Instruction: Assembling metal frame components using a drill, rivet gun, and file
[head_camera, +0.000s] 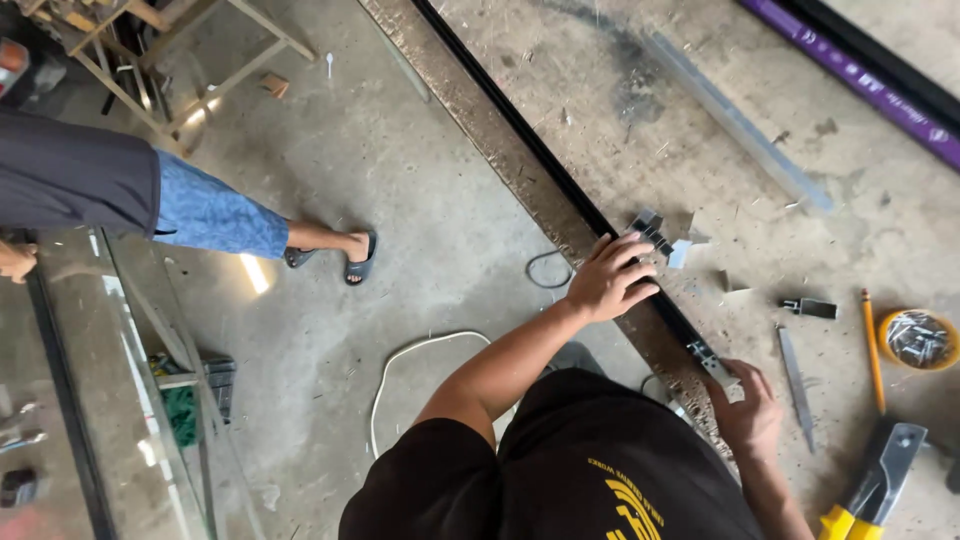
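The left hand (608, 280) presses flat, fingers spread, pinning the black frame rail (560, 190) along the desk (700, 150) edge beside a grey bracket (650, 232), while the right hand (748, 405), fingers curled, steadies a small metal fitting (710, 360) on that rail.

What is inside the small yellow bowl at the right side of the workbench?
The yellow bowl holds a heap of small silvery metal pieces, probably screws or rivets. They are too small to tell apart, and they cover the bottom of the bowl.
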